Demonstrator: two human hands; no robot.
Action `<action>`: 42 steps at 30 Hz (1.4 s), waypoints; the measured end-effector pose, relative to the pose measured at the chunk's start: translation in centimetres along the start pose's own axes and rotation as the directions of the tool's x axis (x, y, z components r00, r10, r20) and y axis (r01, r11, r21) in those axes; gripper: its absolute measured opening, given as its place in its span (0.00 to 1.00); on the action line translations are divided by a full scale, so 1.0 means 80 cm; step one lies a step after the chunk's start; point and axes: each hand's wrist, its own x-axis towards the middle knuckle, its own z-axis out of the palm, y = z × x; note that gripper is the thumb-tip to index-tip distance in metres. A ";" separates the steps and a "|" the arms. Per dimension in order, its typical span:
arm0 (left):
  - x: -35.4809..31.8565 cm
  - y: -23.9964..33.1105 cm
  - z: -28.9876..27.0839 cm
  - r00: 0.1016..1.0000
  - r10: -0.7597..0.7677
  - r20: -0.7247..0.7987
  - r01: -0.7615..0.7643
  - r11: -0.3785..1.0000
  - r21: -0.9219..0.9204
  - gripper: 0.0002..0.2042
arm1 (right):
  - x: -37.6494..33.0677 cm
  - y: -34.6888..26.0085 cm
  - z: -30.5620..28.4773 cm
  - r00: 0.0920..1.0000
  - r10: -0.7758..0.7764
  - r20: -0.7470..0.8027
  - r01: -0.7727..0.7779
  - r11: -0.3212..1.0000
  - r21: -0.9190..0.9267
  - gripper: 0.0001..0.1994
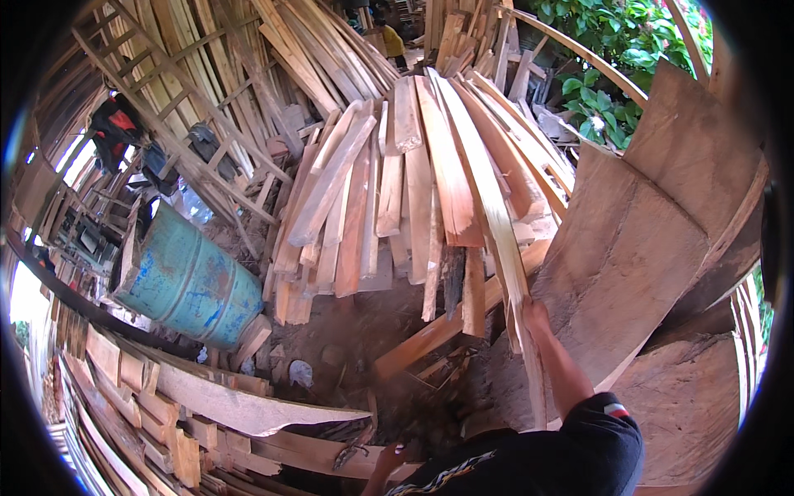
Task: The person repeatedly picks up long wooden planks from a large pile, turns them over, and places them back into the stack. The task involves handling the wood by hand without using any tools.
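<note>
My right hand (536, 316) is closed around the edge of a long, pale wooden plank (499, 227). The plank slopes from the far lumber pile down past my right forearm, its near end low beside my body. My left hand (389, 456) hangs low by my body, near a board (322, 453) of the left stack. Its fingers are small and shadowed, so their grip is unclear. Just left of that hand lies a dark, thin object (351, 450) whose kind I cannot make out. Many loose boards (356, 207) fan out ahead of me, their ends toward me.
A dented blue drum (194, 277) leans at left, behind a stack of boards (174, 413). Broad brown wooden sheets (620, 248) stand close on my right. A wooden ladder (178, 103) leans at far left. Offcuts litter the dirt floor (339, 331). A person in yellow (392, 43) is far back.
</note>
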 end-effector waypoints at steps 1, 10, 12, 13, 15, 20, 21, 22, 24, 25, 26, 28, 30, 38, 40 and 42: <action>0.000 -0.013 0.002 0.999 -0.011 -0.052 0.011 1.000 -0.007 0.23 | 0.018 -0.008 0.010 0.999 -0.041 -0.006 0.041 0.999 -0.007 0.31; -0.088 0.018 0.034 0.965 -0.219 -0.144 0.165 0.935 -0.313 0.15 | 0.025 -0.022 0.006 0.998 -0.040 0.050 0.047 0.986 -0.158 0.31; -0.094 -0.005 0.043 0.975 -0.127 -0.183 0.069 0.953 -0.294 0.16 | 0.019 -0.028 0.002 0.997 -0.055 0.061 0.065 0.980 -0.188 0.30; -0.094 -0.029 0.043 0.981 -0.009 -0.196 -0.035 0.975 -0.220 0.15 | 0.018 -0.028 0.004 0.995 -0.080 0.050 0.089 0.977 -0.192 0.30; -0.093 -0.048 0.042 0.980 -0.037 -0.196 -0.016 0.965 -0.260 0.15 | 0.018 -0.024 0.008 0.992 -0.125 0.022 0.127 0.971 -0.202 0.30; -0.090 -0.073 0.024 0.959 -0.265 -0.098 0.207 0.894 -0.397 0.10 | 0.048 -0.065 0.009 0.972 -0.214 -0.096 0.208 0.976 -0.070 0.30; -0.086 -0.072 0.021 0.955 -0.272 -0.115 0.198 0.880 -0.432 0.10 | 0.066 -0.070 0.005 0.959 -0.248 -0.138 0.246 0.969 -0.028 0.30; -0.082 -0.069 0.018 0.951 -0.278 -0.137 0.185 0.864 -0.468 0.11 | 0.096 -0.075 0.001 0.967 -0.223 -0.122 0.217 0.974 -0.063 0.29; -0.088 -0.066 0.012 0.932 -0.300 -0.203 0.148 0.827 -0.543 0.11 | 0.130 -0.095 0.005 0.969 -0.236 -0.077 0.230 0.970 -0.078 0.29; -0.090 -0.064 0.008 0.925 -0.306 -0.227 0.128 0.810 -0.572 0.12 | 0.136 -0.106 0.009 0.964 -0.259 -0.065 0.254 0.965 -0.069 0.28; -0.090 -0.059 0.004 0.920 -0.306 -0.244 0.105 0.793 -0.600 0.13 | 0.143 -0.107 0.009 0.958 -0.280 -0.063 0.276 0.959 -0.064 0.29; -0.095 -0.056 0.003 0.907 -0.332 -0.258 0.085 0.746 -0.661 0.13 | 0.161 -0.097 0.027 0.946 -0.323 -0.020 0.320 0.942 -0.100 0.30; -0.106 -0.065 0.017 0.891 -0.360 -0.276 0.085 0.731 -0.677 0.13 | 0.158 -0.080 0.056 0.900 -0.432 -0.063 0.417 0.894 -0.166 0.30; -0.129 -0.110 0.081 0.901 -0.240 -0.361 0.188 0.967 -0.173 0.18 | 0.077 -0.050 0.072 0.724 -0.658 -0.205 0.685 0.720 0.108 0.31; -0.131 -0.119 0.090 0.846 -0.325 -0.424 0.261 0.944 -0.203 0.20 | 0.004 -0.066 0.076 0.639 -0.737 -0.219 0.767 0.634 0.103 0.31; -0.121 -0.156 0.109 0.770 -0.434 -0.468 0.303 0.894 -0.331 0.21 | -0.078 -0.063 0.101 0.568 -0.813 -0.125 0.823 0.557 0.115 0.31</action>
